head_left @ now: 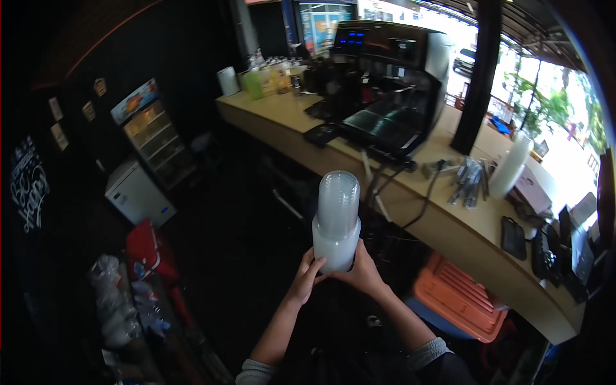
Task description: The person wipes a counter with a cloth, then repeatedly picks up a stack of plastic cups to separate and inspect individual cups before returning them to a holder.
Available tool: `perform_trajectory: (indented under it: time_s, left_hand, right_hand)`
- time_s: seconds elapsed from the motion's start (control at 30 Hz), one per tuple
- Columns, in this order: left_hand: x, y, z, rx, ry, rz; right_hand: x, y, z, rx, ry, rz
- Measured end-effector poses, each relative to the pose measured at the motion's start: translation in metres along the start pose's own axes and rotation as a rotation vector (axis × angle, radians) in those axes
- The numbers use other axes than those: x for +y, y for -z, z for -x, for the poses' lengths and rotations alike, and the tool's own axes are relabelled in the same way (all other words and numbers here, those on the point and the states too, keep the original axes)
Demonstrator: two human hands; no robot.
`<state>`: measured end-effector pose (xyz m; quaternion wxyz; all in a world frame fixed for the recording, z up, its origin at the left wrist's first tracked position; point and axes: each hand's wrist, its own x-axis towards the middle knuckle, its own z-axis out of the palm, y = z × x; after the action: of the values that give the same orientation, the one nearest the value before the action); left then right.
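I hold a tall stack of clear plastic cups [337, 218] upright in front of me, its rounded top pointing away. My left hand [305, 279] grips the lower left side of the stack. My right hand [362, 271] wraps the lower right side and the base. Both hands are raised over the dark floor, just short of the wooden counter [449, 221].
On the counter stand a black coffee machine [391, 83], bottles and a green cup [269, 80], a second white cup stack [511, 165], wrapped straws [470, 179] and a phone [513, 237]. An orange crate [459, 296] sits under the counter. A drinks fridge [151, 131] and white box [138, 192] stand left.
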<state>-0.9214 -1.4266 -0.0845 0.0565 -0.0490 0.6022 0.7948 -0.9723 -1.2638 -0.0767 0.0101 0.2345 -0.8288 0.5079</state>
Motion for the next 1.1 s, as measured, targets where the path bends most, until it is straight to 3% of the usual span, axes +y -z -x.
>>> perform_trajectory:
  time_s: [0.17, 0.37, 0.6, 0.97, 1.1]
  left_hand:
    - [0.002, 0.077, 0.032, 0.203, -0.029, 0.079]
    - [0.004, 0.154, 0.012, 0.329, -0.044, 0.176]
    - [0.046, 0.236, -0.082, 0.344, -0.113, 0.105]
    - [0.106, 0.349, -0.224, 0.426, -0.037, 0.155]
    - [0.129, 0.385, -0.289, 0.373, -0.058, 0.126]
  right_hand:
    - [-0.029, -0.081, -0.025, -0.143, 0.055, -0.041]
    - [-0.039, -0.147, -0.087, -0.264, 0.137, -0.051]
    - [-0.026, -0.204, -0.21, -0.237, 0.231, -0.068]
    - [-0.01, -0.273, -0.394, -0.298, 0.229, -0.11]
    - [0.002, -0.29, -0.463, -0.216, 0.262, -0.088]
